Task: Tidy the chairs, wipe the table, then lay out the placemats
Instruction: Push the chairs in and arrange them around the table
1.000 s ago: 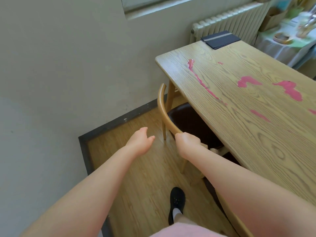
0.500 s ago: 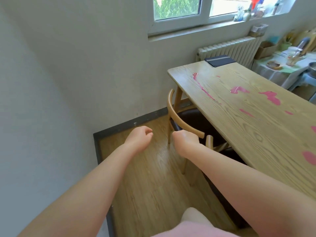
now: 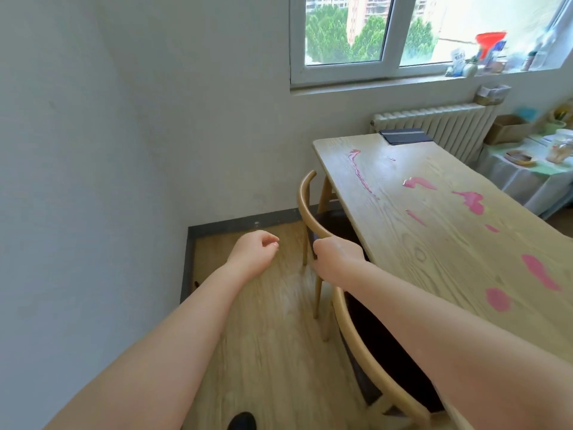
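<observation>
A light wooden table fills the right side, smeared with pink stains. Dark placemats lie stacked at its far end. A wooden chair with a curved backrest and dark seat is tucked under the table's left edge. My right hand is closed on that backrest's near end. My left hand hovers over the floor just left of it, fingers loosely curled and holding nothing. A second chair's curved backrest shows under my right forearm.
A grey wall runs close on the left, with a dark skirting at the corner. A white radiator stands under the window behind the table. A cloth-covered side table with clutter sits at far right. My shoe shows on the wooden floor.
The view has tilted up, bringing the window into sight. My right hand stays closed on the chair backrest; the left hand's fingers have curled in slightly.
</observation>
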